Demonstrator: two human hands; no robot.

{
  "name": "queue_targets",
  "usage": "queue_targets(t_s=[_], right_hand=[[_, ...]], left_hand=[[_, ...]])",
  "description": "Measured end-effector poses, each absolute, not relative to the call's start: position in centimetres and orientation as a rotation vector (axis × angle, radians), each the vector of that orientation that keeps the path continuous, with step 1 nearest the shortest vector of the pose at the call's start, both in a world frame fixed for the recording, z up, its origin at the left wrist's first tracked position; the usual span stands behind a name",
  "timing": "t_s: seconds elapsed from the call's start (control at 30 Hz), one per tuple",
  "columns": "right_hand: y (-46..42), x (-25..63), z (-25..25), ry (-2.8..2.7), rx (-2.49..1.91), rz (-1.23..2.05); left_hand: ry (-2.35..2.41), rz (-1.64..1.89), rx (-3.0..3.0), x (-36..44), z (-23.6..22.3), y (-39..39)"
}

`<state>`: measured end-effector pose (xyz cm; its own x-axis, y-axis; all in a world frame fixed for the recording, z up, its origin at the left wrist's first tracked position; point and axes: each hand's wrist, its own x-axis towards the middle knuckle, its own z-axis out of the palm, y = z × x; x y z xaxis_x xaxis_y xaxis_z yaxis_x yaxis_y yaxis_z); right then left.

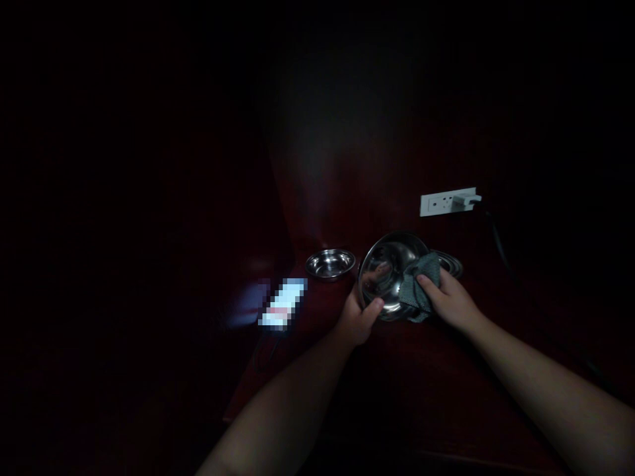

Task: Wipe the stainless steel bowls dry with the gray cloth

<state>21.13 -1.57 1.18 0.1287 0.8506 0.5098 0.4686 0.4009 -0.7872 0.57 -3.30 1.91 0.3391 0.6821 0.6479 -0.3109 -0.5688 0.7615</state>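
Note:
A shiny metal bowl (384, 264) is tilted with its inside facing me. My left hand (360, 317) grips its lower left rim, thumb on the inside and the other fingers hidden behind. In my right hand (449, 297) is a bunched grey-green cloth (421, 284), pressed against the right side of the bowl. Part of the cloth hangs over the rim. Behind that hand, other metal dishware (452, 264) shows only in part. To the left of the bowl, a shallow metal dish (330, 264) sits upright on the dark red table (307, 370).
A lit, pixelated screen (284, 304) lies near the table's left edge, with a thin cable below it. On the wall is a white socket plate (436, 203) with a plug (466, 199), and a dark cord (499, 241) runs down from it. The surroundings are very dark.

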Motion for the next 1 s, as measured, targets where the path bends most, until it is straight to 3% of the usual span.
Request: queue_targets(t_s=[1.0], right_hand=[[-1.9,20.9,1.9,-1.562,-1.243,0.298]], left_hand=[[0.371,1.330,1.622,0.3,1.0,-2.4]])
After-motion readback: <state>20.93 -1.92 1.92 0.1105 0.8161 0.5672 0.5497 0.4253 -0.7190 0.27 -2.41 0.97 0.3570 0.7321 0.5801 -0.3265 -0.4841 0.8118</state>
